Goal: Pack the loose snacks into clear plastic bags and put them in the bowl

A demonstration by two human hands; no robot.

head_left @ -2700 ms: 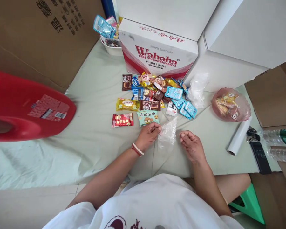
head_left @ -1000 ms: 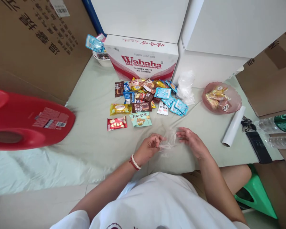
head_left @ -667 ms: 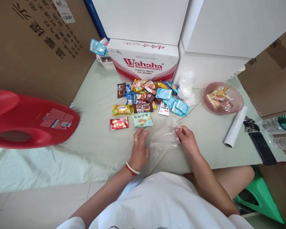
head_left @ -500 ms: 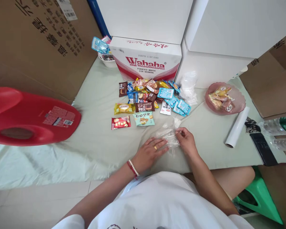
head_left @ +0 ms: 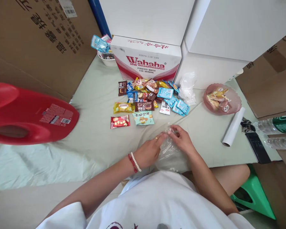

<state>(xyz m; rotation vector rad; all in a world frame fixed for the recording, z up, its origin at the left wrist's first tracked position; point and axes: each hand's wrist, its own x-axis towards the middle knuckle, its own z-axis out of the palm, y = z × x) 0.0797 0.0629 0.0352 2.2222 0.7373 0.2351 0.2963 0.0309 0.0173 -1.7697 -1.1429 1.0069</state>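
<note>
A clear plastic bag [head_left: 169, 155] hangs between my hands and spreads toward my body over the table edge. My left hand [head_left: 149, 150] is closed, its fingertips pinching the bag's upper end. My right hand [head_left: 180, 138] pinches the same end from the other side, so the fingertips of both hands nearly meet. Just beyond them lie a green snack packet [head_left: 143, 118] with a squirrel picture and a red snack packet [head_left: 120, 121]. Behind these is a pile of wrapped snacks [head_left: 150, 93], with several blue sachets [head_left: 165, 93] at its right side.
A Wahaha carton [head_left: 146, 62] stands behind the pile. Crumpled clear bags [head_left: 187, 88] lie to its right. Further right are a pink bowl [head_left: 235, 95] of wrapped snacks, a white roll [head_left: 233, 128], keys [head_left: 247, 126] and a black phone [head_left: 257, 148]. A red jug [head_left: 33, 117] is at left.
The bag has gone from bunched up on the table to spread out toward my body. My left hand, lying flat half a second ago, has closed on its end beside my right fingertips.
</note>
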